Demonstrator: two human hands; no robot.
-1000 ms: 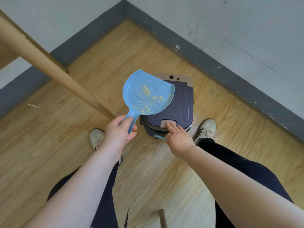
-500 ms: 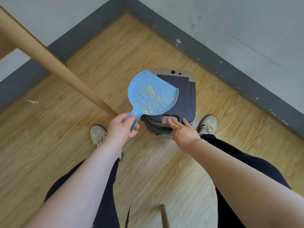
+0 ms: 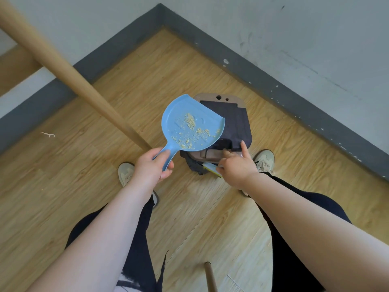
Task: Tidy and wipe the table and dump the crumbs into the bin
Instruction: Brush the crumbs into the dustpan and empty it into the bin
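so my right hand, brush pinched, just popped the bin lid ajar, left hand gripping the crumb-loaded dustpan, ready to dump

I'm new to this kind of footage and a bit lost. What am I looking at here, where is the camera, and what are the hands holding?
No machine here: a person wears a camera on the head, looking down at their own arms, legs and shoes. The left hand grips the handle of a blue dustpan carrying yellowish crumbs, held above a dark bin that stands on the wooden floor. The right hand reaches to the bin's front edge and holds a small brush, mostly hidden. The slanting wooden bar on the left looks like a table leg.
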